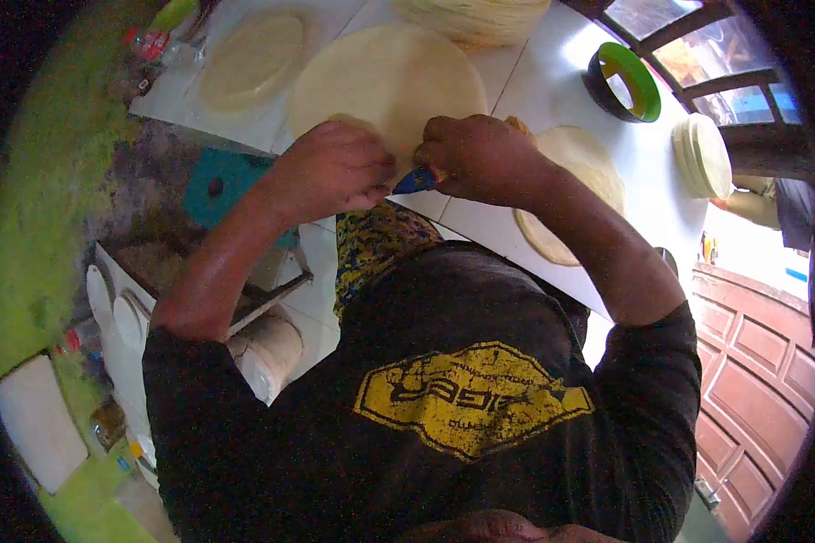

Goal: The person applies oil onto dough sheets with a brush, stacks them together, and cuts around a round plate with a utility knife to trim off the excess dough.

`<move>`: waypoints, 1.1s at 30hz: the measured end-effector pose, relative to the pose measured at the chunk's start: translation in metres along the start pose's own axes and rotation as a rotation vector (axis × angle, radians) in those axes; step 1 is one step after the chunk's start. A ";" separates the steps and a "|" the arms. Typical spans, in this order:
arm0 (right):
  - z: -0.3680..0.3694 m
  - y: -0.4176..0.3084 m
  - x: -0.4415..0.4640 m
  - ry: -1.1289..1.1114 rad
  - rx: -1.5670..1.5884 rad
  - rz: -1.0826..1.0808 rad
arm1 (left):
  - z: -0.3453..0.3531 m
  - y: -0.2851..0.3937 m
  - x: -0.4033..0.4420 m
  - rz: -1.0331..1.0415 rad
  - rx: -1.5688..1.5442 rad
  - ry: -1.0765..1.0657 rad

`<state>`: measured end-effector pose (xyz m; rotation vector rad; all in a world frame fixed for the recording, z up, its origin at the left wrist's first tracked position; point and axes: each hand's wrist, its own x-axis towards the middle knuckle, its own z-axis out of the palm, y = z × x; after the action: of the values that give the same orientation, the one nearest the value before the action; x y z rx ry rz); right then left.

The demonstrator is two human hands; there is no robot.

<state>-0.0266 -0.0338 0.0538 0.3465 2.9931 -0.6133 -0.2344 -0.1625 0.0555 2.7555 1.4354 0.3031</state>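
A large pale round of dough (407,77) lies on the white tiled table in front of me. My left hand (340,172) is at its near edge, fingers curled and pressed together; whatever they pinch is hidden. Close beside it, my right hand (480,158) is closed around a small blue pointed object (416,180) whose tip points toward my left fingers. Most of that object is covered by the hand, so its kind is unclear. Another flat dough round (575,195) lies partly under my right forearm.
A thinner dough round (254,59) lies at the table's far left, and a thick dough stack (471,18) at the back. A green-and-black bowl (627,83) and stacked small discs (702,156) stand right. A red-labelled bottle (149,45) is at far left.
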 end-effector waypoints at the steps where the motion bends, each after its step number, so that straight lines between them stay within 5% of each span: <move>1: -0.007 -0.002 0.001 -0.037 -0.015 0.012 | -0.001 0.000 0.001 -0.006 -0.004 0.000; 5: -0.009 0.004 0.000 0.051 0.047 -0.119 | -0.001 -0.005 0.004 0.047 -0.015 0.036; 19: -0.005 -0.004 0.004 -0.006 0.029 -0.015 | -0.002 -0.018 0.005 0.166 -0.029 0.058; 21: -0.007 -0.006 0.005 -0.025 0.036 0.044 | -0.011 -0.015 0.010 -0.263 -0.218 -0.107; 28: -0.024 0.016 0.030 0.148 0.011 0.003 | -0.013 -0.039 0.009 -0.312 -0.369 0.069; 30: -0.046 0.021 0.041 0.218 -0.002 -0.038 | -0.013 -0.044 -0.004 -0.324 -0.021 0.267; 33: -0.091 0.029 0.060 0.127 -0.092 -0.029 | -0.030 -0.087 -0.019 -0.584 -0.211 0.014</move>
<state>-0.0803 0.0407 0.1196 0.3493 3.1393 -0.4706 -0.3208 -0.1303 0.0723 2.0577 1.9845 0.4173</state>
